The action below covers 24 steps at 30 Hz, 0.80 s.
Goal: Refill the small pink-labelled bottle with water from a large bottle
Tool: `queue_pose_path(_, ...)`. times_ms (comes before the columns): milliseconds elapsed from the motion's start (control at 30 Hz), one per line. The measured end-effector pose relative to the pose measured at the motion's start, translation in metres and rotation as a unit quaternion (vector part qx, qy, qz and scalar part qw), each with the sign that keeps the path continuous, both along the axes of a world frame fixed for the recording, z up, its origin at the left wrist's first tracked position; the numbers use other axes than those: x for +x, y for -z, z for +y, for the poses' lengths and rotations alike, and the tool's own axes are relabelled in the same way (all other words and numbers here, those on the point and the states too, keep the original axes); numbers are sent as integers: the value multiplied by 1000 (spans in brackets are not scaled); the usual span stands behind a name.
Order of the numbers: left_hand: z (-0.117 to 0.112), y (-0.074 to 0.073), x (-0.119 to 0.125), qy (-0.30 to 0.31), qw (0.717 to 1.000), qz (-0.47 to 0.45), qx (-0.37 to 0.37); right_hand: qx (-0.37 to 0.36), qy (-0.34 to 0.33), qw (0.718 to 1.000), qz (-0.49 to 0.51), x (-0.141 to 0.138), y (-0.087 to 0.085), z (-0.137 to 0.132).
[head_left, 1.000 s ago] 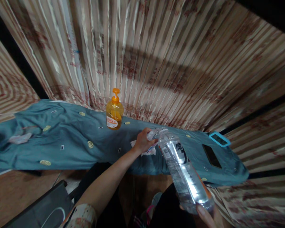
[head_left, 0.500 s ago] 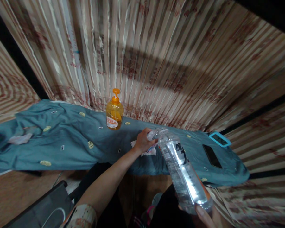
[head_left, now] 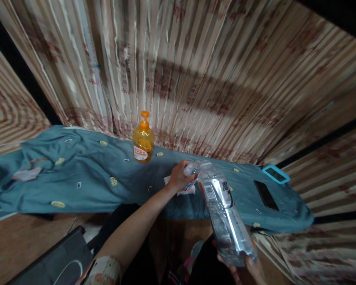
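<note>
My right hand [head_left: 243, 271] grips the base of a large clear plastic bottle [head_left: 225, 213] with a silver and orange label and black lettering. The bottle is tilted, its neck pointing up and left toward my left hand [head_left: 179, 176]. Closed fingers of my left hand hold a small clear plastic piece [head_left: 192, 168] against the bottle's neck; its exact kind is hard to make out. Beneath that hand lies a crumpled white packet or tissue [head_left: 187, 190] with coloured print, partly covered by the hand.
A teal patterned cloth [head_left: 91, 178] covers the narrow table. An orange pump bottle [head_left: 143, 144] stands upright at its back edge. On the right lie a black phone [head_left: 266, 195] and a blue-framed digital clock [head_left: 275, 174]. A pleated curtain [head_left: 178, 79] hangs behind.
The base of the large bottle has swung a little left and the bottle has turned, so less of the black lettering shows. My left hand has stayed almost still.
</note>
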<state>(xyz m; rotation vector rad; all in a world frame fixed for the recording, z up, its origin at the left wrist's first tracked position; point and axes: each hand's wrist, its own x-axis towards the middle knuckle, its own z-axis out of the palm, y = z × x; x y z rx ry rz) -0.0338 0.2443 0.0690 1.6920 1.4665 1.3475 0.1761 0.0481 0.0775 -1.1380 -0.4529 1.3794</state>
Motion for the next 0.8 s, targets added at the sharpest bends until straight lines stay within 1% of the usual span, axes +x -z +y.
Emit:
queue_pose_path(67,0,-1,0,-1,1000,0,0,8,-13,999,33,2,3,3)
queue_pose_path(200,-1,-1,0,-2,1000,8,-1,24,-71,994,78,13,15,9)
queue_pose_path(267,-2,-1,0,2,1000,12,0,27,-74,993,93,15,17,10)
queue_pose_path(333,-2,-1,0,3,1000,16,1,21,-68,993,94,13,15,11)
queue_pose_path(500,-2,1,0,5,1000,12,9,3,-39,996,81,-4,-2,12)
queue_pose_path(567,-2,2,0,12,1000,3,16,5,-29,996,81,-8,-6,12)
queue_pose_path(700,-2,3,-2,29,999,-11,28,26,-57,995,73,-4,-4,13)
queue_pose_path(800,-3,1,-2,32,999,-8,27,16,-78,996,42,4,1,14)
